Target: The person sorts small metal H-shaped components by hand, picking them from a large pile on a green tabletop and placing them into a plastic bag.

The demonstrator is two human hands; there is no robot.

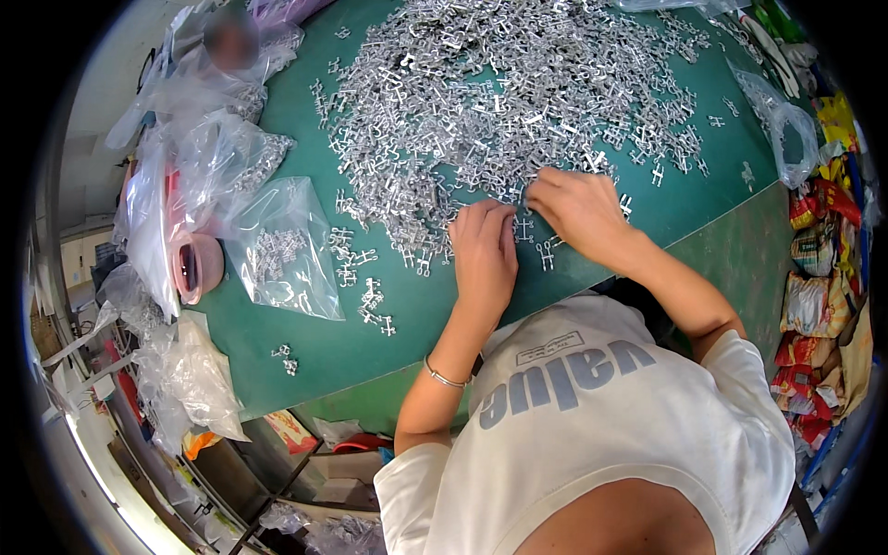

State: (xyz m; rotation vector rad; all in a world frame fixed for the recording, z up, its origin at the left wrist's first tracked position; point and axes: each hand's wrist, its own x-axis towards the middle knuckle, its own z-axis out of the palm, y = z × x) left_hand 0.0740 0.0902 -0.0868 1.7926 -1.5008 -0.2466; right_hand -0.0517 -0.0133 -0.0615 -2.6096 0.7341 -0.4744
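Note:
A wide heap of small silver H-shaped metal pieces (518, 102) covers the far middle of the green table (370, 342). At its near edge my left hand (483, 245) rests with curled fingers pressed together, their tips hidden among the pieces. My right hand (583, 211) is just to the right, fingers bent into a pinch at the heap's edge. Whatever either hand grips is too small or hidden to make out. Between and below the hands lie a few loose silver pieces (546, 255). Left of my left hand, more pieces sit in little clusters (372, 296).
A transparent bag (324, 289) with silver pieces lies on the left of the table, beside a pink container (199, 268) and more plastic bags (222, 148). Another empty-looking bag (786, 129) hangs at the right edge. Colourful packages (814, 305) are stacked beyond it.

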